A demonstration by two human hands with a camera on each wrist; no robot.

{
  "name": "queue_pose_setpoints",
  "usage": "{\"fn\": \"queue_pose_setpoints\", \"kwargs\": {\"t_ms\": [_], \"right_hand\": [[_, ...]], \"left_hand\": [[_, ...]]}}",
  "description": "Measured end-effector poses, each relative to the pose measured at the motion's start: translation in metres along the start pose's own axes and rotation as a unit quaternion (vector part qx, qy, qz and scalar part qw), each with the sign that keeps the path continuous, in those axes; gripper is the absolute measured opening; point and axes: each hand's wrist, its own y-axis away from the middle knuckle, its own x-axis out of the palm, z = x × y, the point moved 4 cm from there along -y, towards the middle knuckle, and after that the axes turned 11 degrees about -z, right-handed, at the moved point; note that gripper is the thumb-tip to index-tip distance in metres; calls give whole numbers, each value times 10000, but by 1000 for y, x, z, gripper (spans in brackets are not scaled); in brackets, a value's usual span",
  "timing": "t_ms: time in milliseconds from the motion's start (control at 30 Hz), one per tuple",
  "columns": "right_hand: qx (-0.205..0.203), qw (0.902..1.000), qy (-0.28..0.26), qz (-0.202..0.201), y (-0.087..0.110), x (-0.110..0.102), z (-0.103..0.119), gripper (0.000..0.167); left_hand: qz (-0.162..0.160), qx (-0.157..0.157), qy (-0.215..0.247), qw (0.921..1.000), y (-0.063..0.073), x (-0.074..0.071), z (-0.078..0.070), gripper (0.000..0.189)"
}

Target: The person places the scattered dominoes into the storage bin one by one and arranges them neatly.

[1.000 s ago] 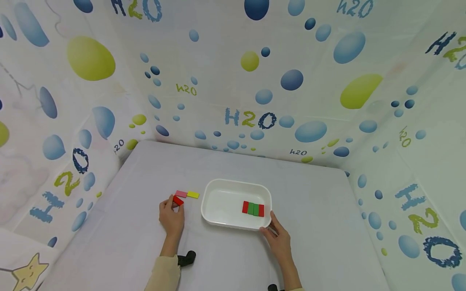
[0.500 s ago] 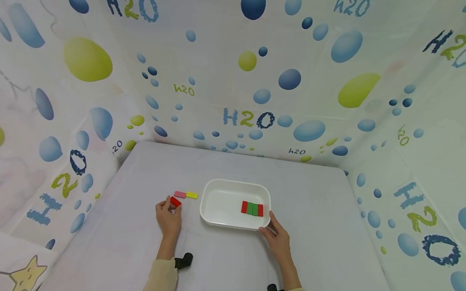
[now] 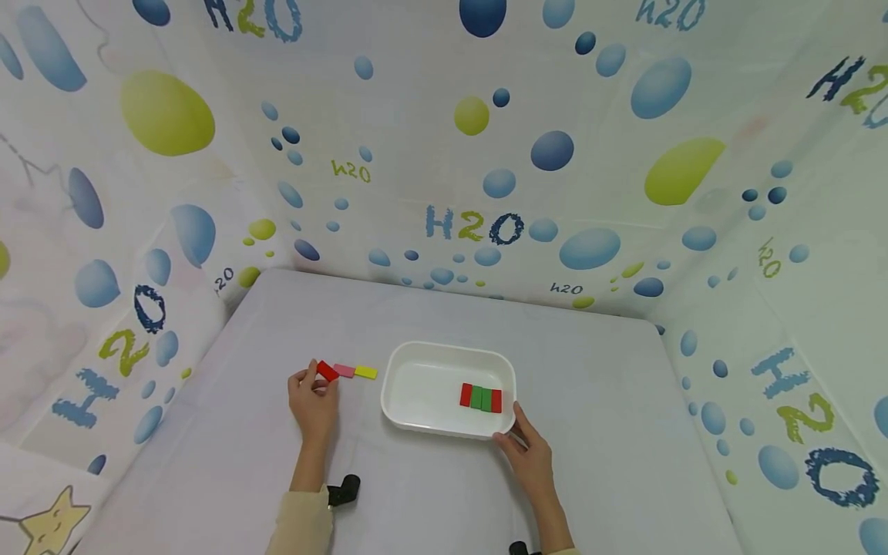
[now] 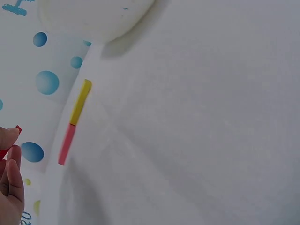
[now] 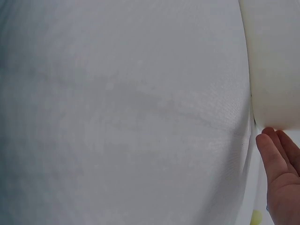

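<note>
In the head view my left hand point(image 3: 312, 405) pinches a small red rectangular block point(image 3: 327, 371) between thumb and fingertips. The block is tilted, right at the left end of a pink block point(image 3: 344, 371). A yellow block point(image 3: 365, 372) continues the line, end to end with the pink one. My right hand point(image 3: 530, 455) holds the near right corner of a white tray point(image 3: 423, 428), thumb at the front side and fingers along the right side. Inside the tray, two green blocks point(image 3: 482, 398) lie between a left red block point(image 3: 465, 395) and a right red block point(image 3: 496, 401).
A white cloth point(image 3: 430, 493) covers the table. Around its back and sides hang white printed curtains point(image 3: 416, 139) with blue and green spots. Black wrist mounts show on the left wrist point(image 3: 343, 490) and right wrist point(image 3: 519, 548).
My left hand has moved left and slightly away with the red block, from in front of the pink block to its left end. The right hand and tray stay in place.
</note>
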Motion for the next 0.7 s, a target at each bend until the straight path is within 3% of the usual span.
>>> {"fn": "queue_pose_setpoints", "kwargs": {"t_ms": [133,500,700], "right_hand": [[86,10000,-5,-11,0,0,-1,70],[212,9998,-54,23,0,-1,2,71],[293,9995,-135,-30,-4,3,-17,72]], "left_hand": [[45,198,152,9997,-4,1,-18,55],[594,420,451,9963,-1,11,-64,57],[881,657,602,9921,7,20,-83,57]]}}
